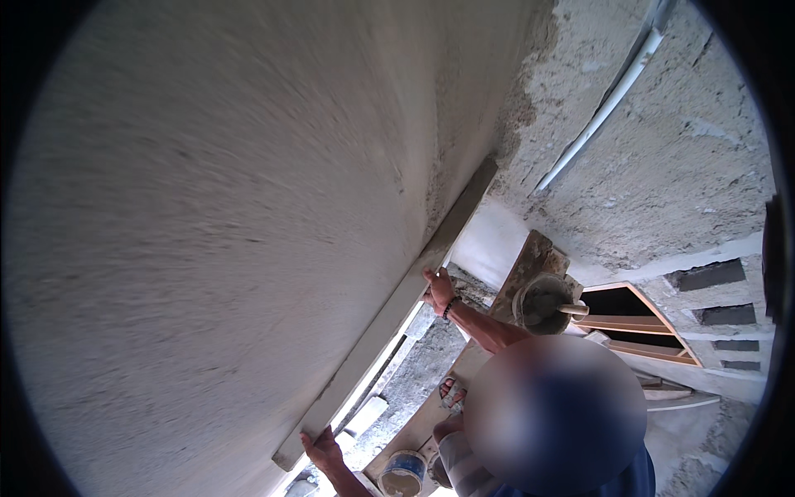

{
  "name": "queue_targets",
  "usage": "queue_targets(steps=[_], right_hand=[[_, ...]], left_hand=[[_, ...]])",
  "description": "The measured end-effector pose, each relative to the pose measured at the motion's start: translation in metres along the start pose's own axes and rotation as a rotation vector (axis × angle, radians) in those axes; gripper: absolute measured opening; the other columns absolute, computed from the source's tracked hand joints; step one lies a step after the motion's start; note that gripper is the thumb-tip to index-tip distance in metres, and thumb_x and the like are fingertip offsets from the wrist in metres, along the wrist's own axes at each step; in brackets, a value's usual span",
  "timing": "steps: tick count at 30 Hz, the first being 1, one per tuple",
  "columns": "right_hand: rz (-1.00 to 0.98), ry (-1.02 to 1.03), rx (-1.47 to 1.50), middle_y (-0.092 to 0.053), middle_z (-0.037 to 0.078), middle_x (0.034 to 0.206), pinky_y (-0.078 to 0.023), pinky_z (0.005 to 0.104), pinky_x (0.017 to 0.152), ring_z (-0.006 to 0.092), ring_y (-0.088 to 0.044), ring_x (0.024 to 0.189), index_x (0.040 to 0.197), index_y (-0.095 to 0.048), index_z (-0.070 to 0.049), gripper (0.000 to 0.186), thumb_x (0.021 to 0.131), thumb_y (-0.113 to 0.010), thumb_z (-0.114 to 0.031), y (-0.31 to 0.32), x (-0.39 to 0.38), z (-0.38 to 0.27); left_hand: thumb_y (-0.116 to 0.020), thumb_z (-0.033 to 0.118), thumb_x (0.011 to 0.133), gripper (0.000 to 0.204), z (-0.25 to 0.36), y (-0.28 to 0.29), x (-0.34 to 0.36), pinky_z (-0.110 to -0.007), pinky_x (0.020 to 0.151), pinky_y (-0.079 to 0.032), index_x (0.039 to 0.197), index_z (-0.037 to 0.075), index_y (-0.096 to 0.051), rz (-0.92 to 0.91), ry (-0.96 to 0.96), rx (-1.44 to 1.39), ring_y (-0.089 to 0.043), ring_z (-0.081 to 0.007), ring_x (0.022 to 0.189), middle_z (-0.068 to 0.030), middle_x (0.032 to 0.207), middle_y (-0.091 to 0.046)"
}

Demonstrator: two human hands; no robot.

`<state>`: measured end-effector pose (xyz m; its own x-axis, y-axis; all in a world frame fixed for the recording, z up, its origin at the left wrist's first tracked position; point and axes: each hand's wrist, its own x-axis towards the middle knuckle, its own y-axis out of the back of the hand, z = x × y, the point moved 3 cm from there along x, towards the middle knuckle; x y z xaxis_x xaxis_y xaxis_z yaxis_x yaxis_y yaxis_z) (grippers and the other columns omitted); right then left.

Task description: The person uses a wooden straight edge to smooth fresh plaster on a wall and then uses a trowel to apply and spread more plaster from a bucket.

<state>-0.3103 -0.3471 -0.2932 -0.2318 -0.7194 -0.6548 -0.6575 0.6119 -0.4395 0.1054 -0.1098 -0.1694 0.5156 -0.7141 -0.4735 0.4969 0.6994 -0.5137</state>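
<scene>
My left hand [323, 451] grips the lower end of a long grey straightedge [371, 335] lying along the edge of a broad plastered surface [215, 215]. My right hand [439, 290], a dark beaded band at its wrist, holds it farther up, fingers wrapped round its edge. The bar runs diagonally; its far end reaches rough grey plaster at upper right. Beside it shows a narrow bright gap with pale blocks [364, 414]. A blurred oval hides much of my body.
A bucket [538, 302] with a handled tool and a blue-banded bucket [402, 472] stand near my sandalled foot [451, 395] on planks [522, 253]. To the right are a wood-framed opening [629, 321] and grey recesses [708, 275]. A white conduit [596, 124] runs along the rough wall.
</scene>
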Motion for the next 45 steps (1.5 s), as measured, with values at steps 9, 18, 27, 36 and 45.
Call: queue_targets(steps=[9, 18, 27, 36, 45], right_hand=[[-0.101, 0.035, -0.030, -0.037, 0.020, 0.123, -0.040, 0.0616, 0.085, 0.0355, -0.046, 0.108, 0.125, -0.019, -0.006, 0.060, 0.083, -0.057, -0.026, -0.066, -0.104, -0.068], [-0.145, 0.096, -0.073, -0.032, 0.021, 0.128, -0.039, 0.0646, 0.083, 0.0361, -0.039, 0.116, 0.129, -0.013, 0.000, 0.066, 0.084, -0.056, -0.022, -0.134, -0.209, -0.139], [-0.179, 0.122, -0.102, -0.024, 0.023, 0.133, -0.044, 0.0558, 0.082, 0.0337, -0.034, 0.120, 0.131, -0.006, 0.004, 0.078, 0.083, -0.058, -0.028, -0.188, -0.295, -0.197], [-0.307, 0.435, -0.033, -0.048, 0.010, 0.096, -0.051, 0.0436, 0.069, 0.0171, -0.049, 0.090, 0.104, -0.031, -0.005, 0.048, 0.080, -0.064, -0.030, -0.220, -0.380, -0.239], [-0.149, 0.092, 0.134, -0.054, 0.014, 0.096, -0.055, 0.0391, 0.067, 0.0247, -0.061, 0.082, 0.108, -0.034, -0.005, 0.036, 0.086, -0.057, -0.021, -0.103, -0.420, -0.215]], left_hand=[[-0.061, 0.028, 0.082, 0.049, 0.103, -0.037, -0.054, -0.043, 0.089, -0.046, 0.119, 0.001, -0.044, 0.008, -0.002, -0.048, -0.050, -0.0289, 0.108, -0.0155, 0.119, -0.050], [-0.060, 0.031, 0.083, 0.046, 0.187, -0.061, -0.097, -0.041, 0.079, -0.049, 0.118, 0.005, -0.046, 0.025, -0.008, -0.087, -0.052, -0.0252, 0.105, -0.0125, 0.116, -0.053], [-0.066, 0.030, 0.078, 0.045, 0.276, -0.075, -0.126, -0.040, 0.083, -0.049, 0.116, 0.010, -0.051, 0.008, 0.021, -0.046, -0.054, -0.0224, 0.103, -0.0067, 0.114, -0.056], [-0.066, 0.029, 0.079, 0.052, 0.340, -0.089, -0.157, -0.037, 0.087, -0.048, 0.119, 0.003, -0.045, -0.063, -0.092, -0.072, -0.052, -0.0242, 0.105, -0.0119, 0.117, -0.052], [-0.056, 0.027, 0.080, 0.041, 0.332, -0.112, -0.234, -0.041, 0.081, -0.047, 0.115, 0.007, -0.050, -0.047, -0.106, -0.179, -0.059, -0.0206, 0.087, -0.0093, 0.111, -0.057]])
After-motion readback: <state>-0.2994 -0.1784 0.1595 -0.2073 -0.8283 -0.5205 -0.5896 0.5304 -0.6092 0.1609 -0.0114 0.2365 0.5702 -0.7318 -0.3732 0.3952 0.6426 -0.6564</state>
